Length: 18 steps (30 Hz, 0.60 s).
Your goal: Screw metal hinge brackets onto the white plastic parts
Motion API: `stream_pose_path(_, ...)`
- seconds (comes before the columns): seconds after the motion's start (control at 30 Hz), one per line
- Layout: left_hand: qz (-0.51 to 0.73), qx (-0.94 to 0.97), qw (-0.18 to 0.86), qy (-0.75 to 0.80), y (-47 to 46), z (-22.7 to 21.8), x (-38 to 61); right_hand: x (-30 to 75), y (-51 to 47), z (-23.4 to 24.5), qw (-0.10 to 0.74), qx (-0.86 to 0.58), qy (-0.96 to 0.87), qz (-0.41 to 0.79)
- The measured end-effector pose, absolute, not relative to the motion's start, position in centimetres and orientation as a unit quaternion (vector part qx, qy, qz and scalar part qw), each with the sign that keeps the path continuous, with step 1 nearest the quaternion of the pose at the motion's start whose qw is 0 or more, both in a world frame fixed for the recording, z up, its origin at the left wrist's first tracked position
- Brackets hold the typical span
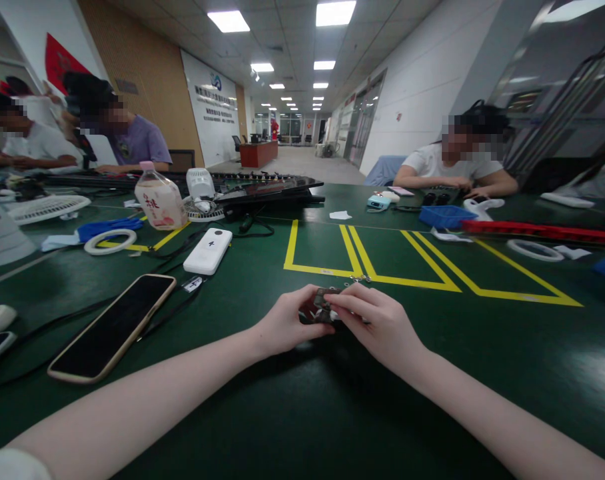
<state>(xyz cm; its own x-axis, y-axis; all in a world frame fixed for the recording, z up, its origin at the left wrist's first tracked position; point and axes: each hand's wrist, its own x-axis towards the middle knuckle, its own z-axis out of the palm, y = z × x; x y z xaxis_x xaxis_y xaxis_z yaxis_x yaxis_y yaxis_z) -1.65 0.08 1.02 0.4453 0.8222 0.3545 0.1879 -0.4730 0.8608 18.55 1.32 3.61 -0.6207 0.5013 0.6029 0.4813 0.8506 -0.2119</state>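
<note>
Held over the near edge of the green table is a small dark grey-brown part [321, 301], metallic in look; its exact kind is too small to tell. My left hand [287, 323] grips it from the left, thumb below and fingers curled behind. From the other side, my right hand [380, 323] closes its fingertips on the part's right edge, hiding much of it. A bit of something pale shows between the two hands. Just beyond my fingers lies a little cluster of small shiny metal pieces [361, 279].
Left of my hands lie a phone [115, 327], a white device marked 4 [208, 251] and black cords. Farther back stand a pink-labelled bottle [160, 197] and a dark panel [270, 193]. Yellow tape [322, 271] marks the table. A blue tray [445, 217] sits near a person opposite.
</note>
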Motion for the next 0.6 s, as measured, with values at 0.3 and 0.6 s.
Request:
stream_pose_path(0.3, 0.402, 0.768, 0.378, 0.324, -0.1, 1.4, -1.6, 18.3, 0.6, 3.9, 0.339, -0.35, -0.86, 0.151)
stream_pose_path(0.6, 0.39, 0.78, 0.36, 0.331, -0.4, 1.7, -1.7, 17.8, -0.2, 3.8, 0.337, -0.407, -0.838, 0.14)
